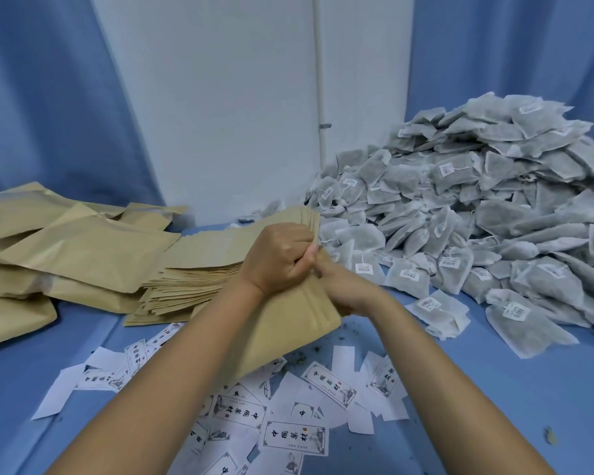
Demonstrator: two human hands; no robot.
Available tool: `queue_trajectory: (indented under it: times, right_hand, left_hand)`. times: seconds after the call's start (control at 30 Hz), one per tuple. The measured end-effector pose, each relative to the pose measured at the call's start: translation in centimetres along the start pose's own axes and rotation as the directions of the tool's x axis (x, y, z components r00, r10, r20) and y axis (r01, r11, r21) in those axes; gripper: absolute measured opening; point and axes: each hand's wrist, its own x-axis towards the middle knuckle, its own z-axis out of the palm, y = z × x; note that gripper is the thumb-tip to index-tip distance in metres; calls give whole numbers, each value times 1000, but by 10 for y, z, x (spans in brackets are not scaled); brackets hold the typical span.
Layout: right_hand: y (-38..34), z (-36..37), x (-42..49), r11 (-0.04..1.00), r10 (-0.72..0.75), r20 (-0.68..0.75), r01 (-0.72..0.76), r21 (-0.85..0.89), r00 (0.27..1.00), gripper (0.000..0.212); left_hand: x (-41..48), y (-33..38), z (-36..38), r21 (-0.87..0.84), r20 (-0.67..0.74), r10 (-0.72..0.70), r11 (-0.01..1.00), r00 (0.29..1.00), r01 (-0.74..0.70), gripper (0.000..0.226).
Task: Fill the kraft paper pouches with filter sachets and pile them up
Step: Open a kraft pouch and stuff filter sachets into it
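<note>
One kraft paper pouch [282, 330] is held tilted above the blue table, its mouth toward the sachet heap. My left hand [278, 258] grips its upper edge with curled fingers. My right hand [343, 289] is at the pouch mouth, fingers reaching into or pinching the opening; its fingertips are hidden and blurred. Behind the hands lies a stack of flat empty pouches [199, 279]. A large heap of grey filter sachets [477, 214] with small white tags fills the right side. Filled, puffy pouches [66, 255] are piled at the left.
Loose printed paper labels [295, 437] lie scattered on the blue table [494, 389] in front of me. Small crumbs of herb dust speckle the cloth. A white wall and blue curtains close off the back.
</note>
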Motion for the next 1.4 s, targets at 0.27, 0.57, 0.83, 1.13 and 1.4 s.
queue_trajectory:
  times: [0.27,0.57,0.83,1.13,1.4]
  right_hand:
    - [-14,46,12,929,-180,-132,124,-350,975,26]
    - [11,53,34,994,-78,-344,48,-95,936,21]
    - [79,137,39,758,99,32,-55,-650,995,27]
    - [75,116,24,912,27,-231,-119,-393,973,37]
    - [23,60,14,855,85,-784,358,374,614,17]
  left_hand:
    - [-1,-4,-39,118,158,157,977,975,-177,45]
    - [-20,-40,-131,327,175,110,931,978,-163,45]
    - [-41,-35,-117,313,223,171,920,960,-237,42]
    - [-49,-30,-106,264,205,131,947,970,-184,42]
    - [-53,-34,-98,255,176,94,957,980,-138,43]
